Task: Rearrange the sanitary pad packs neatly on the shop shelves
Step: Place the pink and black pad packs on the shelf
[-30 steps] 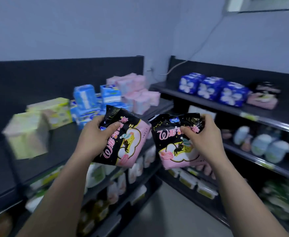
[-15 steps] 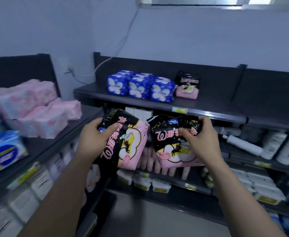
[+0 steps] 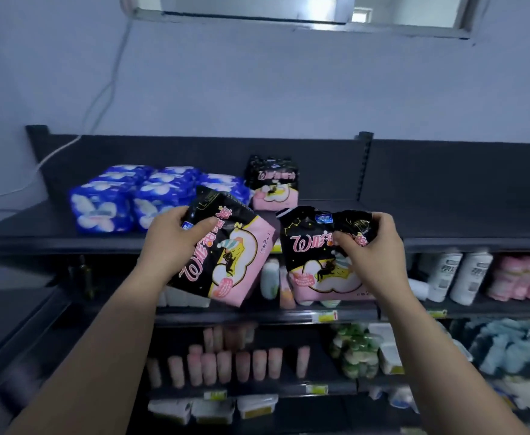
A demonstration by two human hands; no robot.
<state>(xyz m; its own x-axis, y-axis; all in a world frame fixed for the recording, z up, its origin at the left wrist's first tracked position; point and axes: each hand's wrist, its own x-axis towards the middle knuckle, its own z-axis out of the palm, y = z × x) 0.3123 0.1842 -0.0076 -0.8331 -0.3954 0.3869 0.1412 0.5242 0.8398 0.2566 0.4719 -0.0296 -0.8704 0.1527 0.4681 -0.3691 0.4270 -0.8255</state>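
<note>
The left hand (image 3: 171,243) curls its fingers round one soft black-and-pink plastic pad pack (image 3: 229,265). The right hand (image 3: 375,255) pinches a matching second pack (image 3: 317,271) by its crumpled top. Both packs are held in front of the dark top shelf (image 3: 445,224). Pushed in carelessly, either could topple the upright twin pack (image 3: 273,183) standing there.
</note>
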